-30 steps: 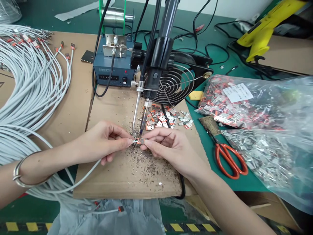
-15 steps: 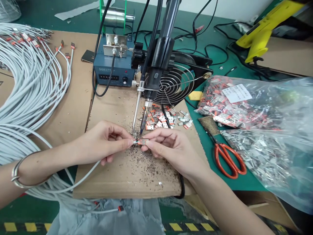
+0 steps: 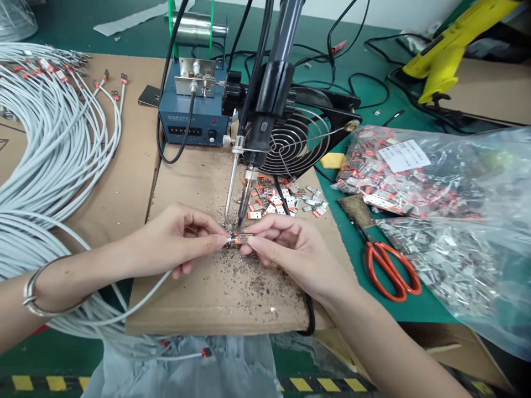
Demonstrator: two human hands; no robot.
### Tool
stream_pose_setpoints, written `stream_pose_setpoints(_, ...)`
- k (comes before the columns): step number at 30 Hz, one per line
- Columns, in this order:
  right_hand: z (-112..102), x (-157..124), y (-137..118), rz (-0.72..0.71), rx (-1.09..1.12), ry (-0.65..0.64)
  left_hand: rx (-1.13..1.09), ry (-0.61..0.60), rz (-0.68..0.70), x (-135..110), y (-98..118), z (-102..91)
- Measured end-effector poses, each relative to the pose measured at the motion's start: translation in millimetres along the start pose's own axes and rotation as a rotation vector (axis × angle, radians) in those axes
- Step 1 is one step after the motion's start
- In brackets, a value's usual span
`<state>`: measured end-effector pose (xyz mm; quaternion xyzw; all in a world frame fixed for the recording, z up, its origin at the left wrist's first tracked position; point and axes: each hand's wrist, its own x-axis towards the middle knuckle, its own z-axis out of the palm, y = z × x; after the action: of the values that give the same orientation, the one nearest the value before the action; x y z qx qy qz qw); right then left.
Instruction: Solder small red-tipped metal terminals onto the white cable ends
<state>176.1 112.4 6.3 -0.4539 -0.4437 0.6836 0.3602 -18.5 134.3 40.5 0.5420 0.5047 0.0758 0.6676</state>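
Note:
My left hand point(image 3: 186, 240) is closed in a pinch on the end of a grey cable point(image 3: 151, 293), whose length trails down to the left. Between thumb and finger, my right hand point(image 3: 286, 246) grips a small USB connector point(image 3: 241, 239) with an orange-red insert. Cable end and connector meet directly below the soldering iron's tip point(image 3: 241, 218). A thin metal solder feed tube point(image 3: 230, 193) comes down just left of the tip. Whether the tip touches the connector is hard to tell. Loose USB connectors point(image 3: 271, 202) lie heaped behind my right hand.
Dark solder specks litter the cardboard point(image 3: 191, 304). Bundled grey cables point(image 3: 62, 149) fill the left. A blue solder feeder point(image 3: 193, 119) and a round fan point(image 3: 296, 143) stand behind. Orange-handled scissors point(image 3: 392, 271) and plastic bags of connectors point(image 3: 385, 177) lie right, below a yellow tool point(image 3: 452, 50).
Both hands hold nearly the same pose under the iron. The connector appears slightly turned or tilted between the fingers; the view has shifted very slightly.

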Motion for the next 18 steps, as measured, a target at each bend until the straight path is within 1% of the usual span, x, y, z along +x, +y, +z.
stream_pose_setpoints(8,1.9,0.4,-2.8,-0.005,0.008,0.004,0.012,0.016,0.02,1.1,-3.2,-0.6)
stream_pose_setpoints(14,3.2,-0.2,-3.8,0.028,-0.061,0.049,0.068,0.007,-0.03,1.5,-3.9,-1.3)
stream_pose_setpoints(18,3.1,-0.5,-2.4,0.031,-0.089,0.052,0.059,0.004,-0.034,1.8,-3.4,-0.9)
